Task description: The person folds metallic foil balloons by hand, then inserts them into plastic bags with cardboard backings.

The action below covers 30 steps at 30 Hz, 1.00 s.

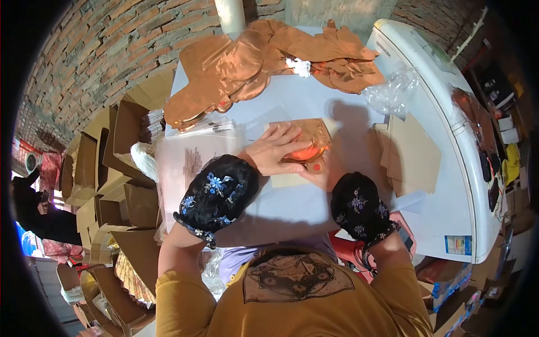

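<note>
A shiny copper-coloured foil piece (315, 130) with a glowing orange patch and a small red dot lies at the middle of the white table (292, 210), above a pale card. My left hand (272, 150) rests flat across the foil's left part, fingers spread. My right hand (327, 177) is at the foil's lower right edge, largely hidden beneath the foil and my left hand, so its fingers cannot be made out. Black embroidered sleeve covers sit on both forearms. Beyond my hands, a heap of copper foil pieces (224, 67) spreads along the table's far side.
Clear plastic bags (199, 151) lie on the left of the table. Brown card sheets (412, 154) and crumpled clear plastic (396, 92) are on the right, beside a white appliance (466, 146). Open cardboard boxes (126, 208) stand at left. A person in black (48, 219) is at far left.
</note>
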Motion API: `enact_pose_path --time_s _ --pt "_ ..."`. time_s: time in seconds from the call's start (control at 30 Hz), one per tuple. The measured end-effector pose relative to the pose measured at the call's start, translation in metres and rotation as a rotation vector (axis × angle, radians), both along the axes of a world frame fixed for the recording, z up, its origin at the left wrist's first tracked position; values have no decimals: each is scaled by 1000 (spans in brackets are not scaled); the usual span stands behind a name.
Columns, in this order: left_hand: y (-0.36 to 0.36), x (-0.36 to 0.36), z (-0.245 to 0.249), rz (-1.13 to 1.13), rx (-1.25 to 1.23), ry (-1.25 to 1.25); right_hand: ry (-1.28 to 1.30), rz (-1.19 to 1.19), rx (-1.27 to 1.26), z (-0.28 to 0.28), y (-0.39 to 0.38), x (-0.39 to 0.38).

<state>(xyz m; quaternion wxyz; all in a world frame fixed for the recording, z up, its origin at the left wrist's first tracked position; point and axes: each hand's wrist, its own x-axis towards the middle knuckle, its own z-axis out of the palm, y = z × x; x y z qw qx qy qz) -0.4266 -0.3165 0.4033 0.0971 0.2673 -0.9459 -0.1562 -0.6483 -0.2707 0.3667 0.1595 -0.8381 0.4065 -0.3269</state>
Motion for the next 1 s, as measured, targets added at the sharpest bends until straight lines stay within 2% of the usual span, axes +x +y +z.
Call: enact_pose_path --time_s 0.2,0.33,0.4,0.43,0.5,0.63,0.73,0.77,0.83,0.87,0.93,1.0 --pt "14 -8 -26 123 -121 105 -19 3 157 9 5 -1" --pt "9 -12 -29 187 -39 145 42 -49 67 18 6 3" --pt "5 -16 -30 228 7 222 -12 -54 191 29 10 5" --pt "3 -18 -27 248 10 221 -40 -59 252 32 12 5" --pt "-1 -25 -19 287 13 220 -1 -78 221 22 9 4" --pt "-5 -39 -6 344 -28 14 149 -89 282 13 5 0" --pt "-24 -38 2 227 110 -111 110 -107 51 1 4 2" --pt "-29 -37 5 234 183 -87 86 -104 83 0 4 0" --pt "-61 -32 -27 51 -49 -52 37 -97 147 10 8 2" --pt "-63 -32 -23 -40 -165 -36 73 -103 171 9 8 1" --pt "-63 -36 -18 74 109 25 146 -114 219 2 5 -1" --pt "-60 -47 -15 250 439 175 -18 -140 192 -3 3 1"
